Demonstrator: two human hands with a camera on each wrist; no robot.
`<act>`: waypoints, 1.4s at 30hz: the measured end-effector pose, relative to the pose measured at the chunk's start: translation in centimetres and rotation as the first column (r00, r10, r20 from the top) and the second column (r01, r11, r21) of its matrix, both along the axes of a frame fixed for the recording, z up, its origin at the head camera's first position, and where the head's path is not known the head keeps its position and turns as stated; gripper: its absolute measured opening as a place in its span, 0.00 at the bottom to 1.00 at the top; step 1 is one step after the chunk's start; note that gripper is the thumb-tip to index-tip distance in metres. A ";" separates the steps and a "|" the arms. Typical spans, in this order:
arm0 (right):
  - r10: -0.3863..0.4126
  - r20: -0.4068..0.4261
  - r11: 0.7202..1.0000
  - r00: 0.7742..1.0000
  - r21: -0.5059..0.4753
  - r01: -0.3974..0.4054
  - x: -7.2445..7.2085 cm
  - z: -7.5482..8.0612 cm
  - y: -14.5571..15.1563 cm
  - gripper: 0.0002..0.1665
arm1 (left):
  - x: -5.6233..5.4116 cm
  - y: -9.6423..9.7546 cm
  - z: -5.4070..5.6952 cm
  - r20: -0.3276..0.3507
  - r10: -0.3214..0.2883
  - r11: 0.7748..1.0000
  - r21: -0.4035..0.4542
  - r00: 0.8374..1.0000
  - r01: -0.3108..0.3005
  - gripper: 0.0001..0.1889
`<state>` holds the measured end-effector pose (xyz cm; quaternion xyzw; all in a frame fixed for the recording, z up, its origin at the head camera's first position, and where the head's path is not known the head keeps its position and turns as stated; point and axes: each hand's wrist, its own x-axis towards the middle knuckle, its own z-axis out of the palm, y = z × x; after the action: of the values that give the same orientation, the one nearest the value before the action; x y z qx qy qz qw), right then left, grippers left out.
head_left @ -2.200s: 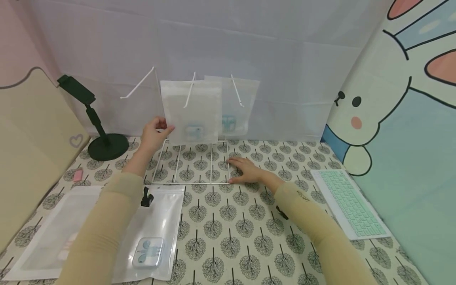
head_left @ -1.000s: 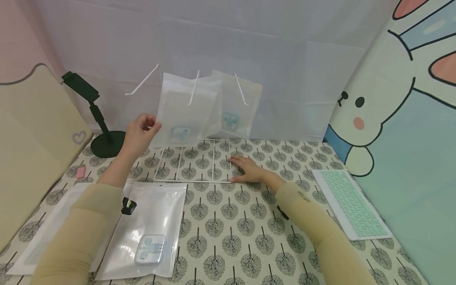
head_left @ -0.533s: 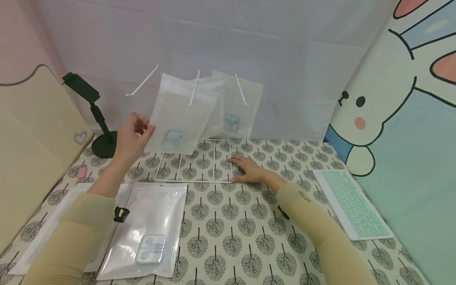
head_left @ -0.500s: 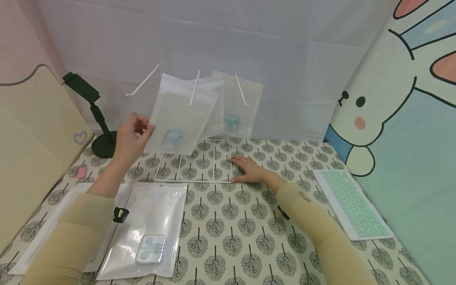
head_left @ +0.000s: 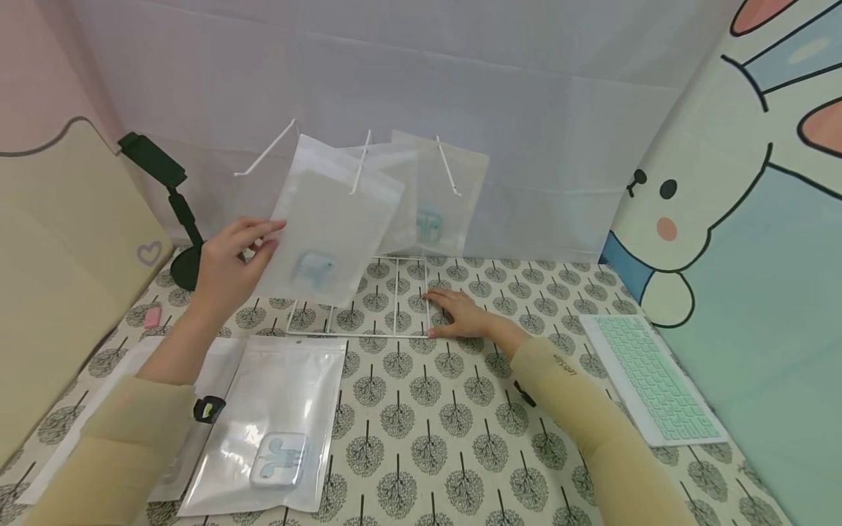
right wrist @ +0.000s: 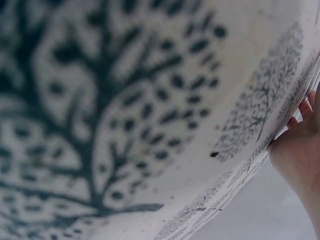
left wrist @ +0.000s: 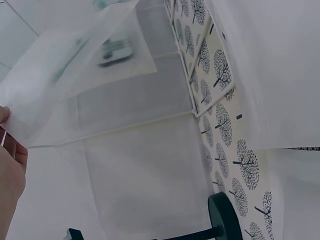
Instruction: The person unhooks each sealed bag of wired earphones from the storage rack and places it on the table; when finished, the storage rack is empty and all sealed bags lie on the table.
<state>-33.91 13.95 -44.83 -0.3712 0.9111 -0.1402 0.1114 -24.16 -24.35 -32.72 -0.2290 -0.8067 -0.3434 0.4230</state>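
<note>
My left hand pinches the left edge of a frosted zip bag, seen at the left of the left wrist view too. A blurred bluish case shows through the bag's lower part. The bag hangs tilted at the middle prong of a white wire rack. Behind it, part of another frosted bag shows. A further bag, with teal earphones inside, hangs at the right prong. My right hand rests on the right side of the rack's base, fingers relaxed.
The left prong bears nothing. A clear zip bag with cased earphones lies in front, overlapping another bag. A dark green stand and pink block are at left, a mint keyboard at right.
My left hand has drawn the front bag leftward and toward me, swinging it away from the bag behind. The right hand has stayed on the rack's base.
</note>
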 end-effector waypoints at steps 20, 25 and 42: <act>0.002 0.020 1.000 1.000 0.000 -0.002 0.0 -0.1 -0.2 0.51 | 2.8 -2.3 1.8 0.020 -0.052 0.981 -0.187 0.998 0.055 0.35; 0.002 0.020 1.000 1.000 -0.008 -0.002 0.2 0.1 -0.1 0.51 | 3.2 -2.6 2.5 0.021 -0.079 0.977 -0.198 0.997 0.081 0.34; 0.011 0.000 1.000 1.000 -0.004 -0.011 0.1 0.1 0.0 0.51 | 4.7 -3.1 3.1 0.008 -0.133 0.979 -0.158 0.991 0.132 0.36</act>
<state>-33.84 13.90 -44.73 -0.3762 0.9089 -0.1413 0.1113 -19.47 -27.45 -29.57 -0.3156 -0.8138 -0.3054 0.3807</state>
